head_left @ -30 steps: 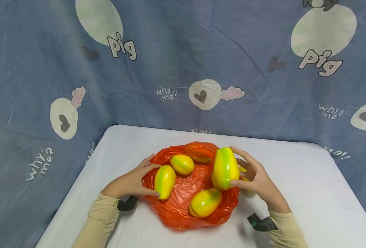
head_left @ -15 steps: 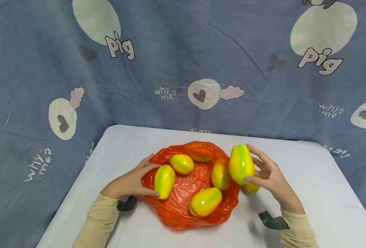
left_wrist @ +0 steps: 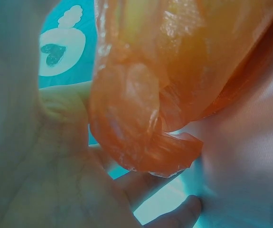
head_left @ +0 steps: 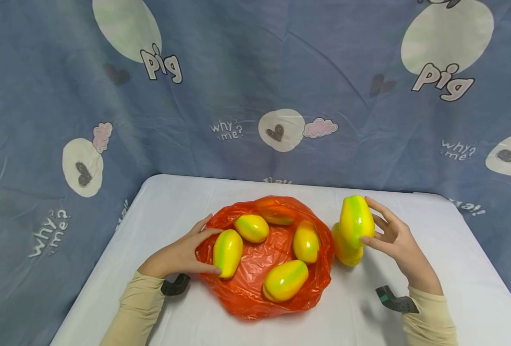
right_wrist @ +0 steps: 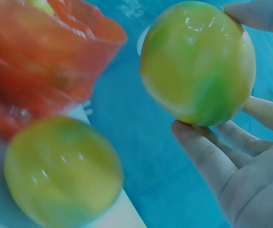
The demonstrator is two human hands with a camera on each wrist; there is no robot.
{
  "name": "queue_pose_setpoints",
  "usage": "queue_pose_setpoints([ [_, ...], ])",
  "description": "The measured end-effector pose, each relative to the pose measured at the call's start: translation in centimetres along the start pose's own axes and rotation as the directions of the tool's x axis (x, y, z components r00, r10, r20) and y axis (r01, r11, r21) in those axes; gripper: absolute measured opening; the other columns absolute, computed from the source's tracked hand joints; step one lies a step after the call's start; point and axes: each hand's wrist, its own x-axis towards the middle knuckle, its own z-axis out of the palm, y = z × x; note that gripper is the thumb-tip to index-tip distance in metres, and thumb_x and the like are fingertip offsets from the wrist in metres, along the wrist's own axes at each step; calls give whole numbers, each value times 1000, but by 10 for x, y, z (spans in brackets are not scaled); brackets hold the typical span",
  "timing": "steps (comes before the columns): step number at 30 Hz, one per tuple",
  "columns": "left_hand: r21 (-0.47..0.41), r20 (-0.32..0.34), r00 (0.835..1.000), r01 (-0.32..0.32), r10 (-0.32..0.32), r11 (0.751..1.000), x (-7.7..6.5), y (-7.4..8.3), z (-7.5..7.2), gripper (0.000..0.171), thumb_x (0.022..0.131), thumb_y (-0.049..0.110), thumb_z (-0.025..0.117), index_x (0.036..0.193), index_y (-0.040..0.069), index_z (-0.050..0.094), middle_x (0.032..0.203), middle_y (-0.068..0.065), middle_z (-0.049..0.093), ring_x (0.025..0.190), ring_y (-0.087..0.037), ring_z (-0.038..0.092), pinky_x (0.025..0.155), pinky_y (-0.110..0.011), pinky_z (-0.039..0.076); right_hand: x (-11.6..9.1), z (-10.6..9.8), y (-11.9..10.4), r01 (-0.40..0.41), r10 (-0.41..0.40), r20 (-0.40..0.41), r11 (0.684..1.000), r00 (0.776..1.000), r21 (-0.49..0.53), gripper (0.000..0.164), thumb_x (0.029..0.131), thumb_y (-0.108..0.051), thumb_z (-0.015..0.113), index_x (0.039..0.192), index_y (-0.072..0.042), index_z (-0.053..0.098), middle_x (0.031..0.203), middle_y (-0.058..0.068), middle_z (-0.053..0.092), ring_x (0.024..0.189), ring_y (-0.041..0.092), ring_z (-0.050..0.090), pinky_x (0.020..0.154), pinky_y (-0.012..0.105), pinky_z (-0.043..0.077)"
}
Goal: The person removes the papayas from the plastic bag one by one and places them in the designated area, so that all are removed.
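Note:
My right hand [head_left: 395, 240] holds a glossy yellow papaya with a green stripe [head_left: 356, 221] between thumb and fingers, right of the bag. In the right wrist view the held papaya [right_wrist: 198, 64] is in the fingertips. Beneath it, another papaya [head_left: 348, 255] lies on the table beside the bag, partly hidden. My left hand [head_left: 184, 252] grips the left side of the red plastic bag [head_left: 261, 305], its thumb near a papaya [head_left: 228, 253] inside the rim. The bag stands wide at the mouth. In the left wrist view, fingers [left_wrist: 148, 187] reach round the translucent bag wall.
More papayas lie within the bag: one at the back [head_left: 252, 228], one at right [head_left: 306, 242], one at front [head_left: 285, 281]. Another shows through the far wall. A white-covered table [head_left: 445, 269] extends around, with a blue printed curtain [head_left: 221, 62] behind it.
My right hand has carried the papaya rightward, from over the bag's right rim to above the papaya outside. This uncovers the papaya at the bag's right side. The left hand stays on the bag.

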Motion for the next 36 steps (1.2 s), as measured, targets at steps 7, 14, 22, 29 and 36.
queue_pose_setpoints([
  [7,4,-5,1000,2,-2,1000,-2,-2,0,92,70,64,87,148,29,51,174,-12,9,150,-47,35,110,-69,43,-6,-16,6,-70,65,-66,995,996,-76,73,97,2,65,162,-13,34,166,-3,35,134,-4,50,98,11,50],
  [14,8,-8,1000,1,-1,1000,-3,-2,-1,91,71,64,86,148,30,51,174,-12,10,151,-47,35,111,-69,43,-12,-32,16,-126,115,-70,977,991,-172,73,99,-5,66,163,-17,32,166,-8,36,133,-10,47,95,7,47],
  [22,17,-18,1000,-11,11,1000,-4,-2,-1,91,71,66,86,147,30,51,174,-14,10,150,-47,36,110,-69,44,-13,-46,27,-185,174,-68,952,982,-243,75,99,-10,68,163,-20,31,167,-11,34,130,-16,43,92,6,44],
  [29,14,-12,1000,-9,9,1000,-1,-2,0,93,71,67,85,149,29,50,174,-12,10,152,-46,34,112,-68,43,-17,-59,34,-276,286,-19,902,958,-331,77,100,-20,69,165,-24,28,171,3,29,147,18,40,95,14,47],
  [36,16,-10,1000,-5,5,1000,1,-3,1,92,71,66,85,148,31,51,174,-12,9,151,-47,34,111,-69,43,-25,-62,43,-328,353,-5,865,936,-381,77,98,-26,70,164,-25,30,170,12,28,148,45,33,109,56,44],
])
